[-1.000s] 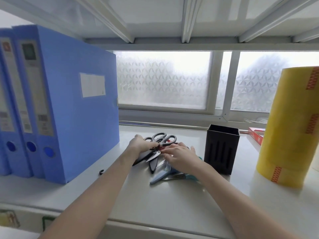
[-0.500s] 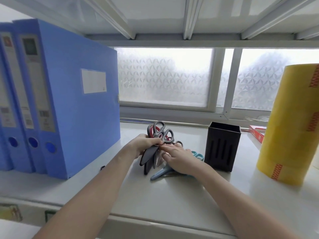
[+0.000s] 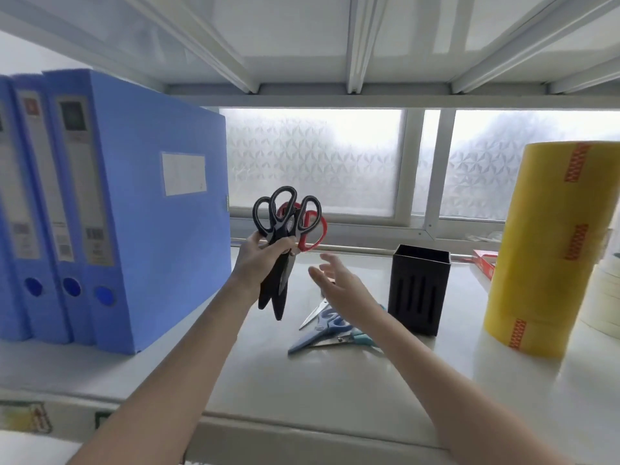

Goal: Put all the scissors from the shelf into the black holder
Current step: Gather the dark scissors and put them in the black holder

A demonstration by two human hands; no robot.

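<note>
Left hand [image 3: 260, 260] clamped on bundle of black- and red-handled steel scissors [image 3: 285, 236], raised above white shelf [image 3: 302, 380] | right hand [image 3: 339, 283] spread, empty | blue-handled scissors [image 3: 322, 327] lying beside black slotted plastic holder [image 3: 421, 290] | stiff, pointed, likely slippery when bunched; best gripped at pivot.

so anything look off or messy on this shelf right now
Nothing damaged or spilled. A few scissors still lie crisscrossed on the shelf beside the black holder; the left hand holds a bundle.
</note>
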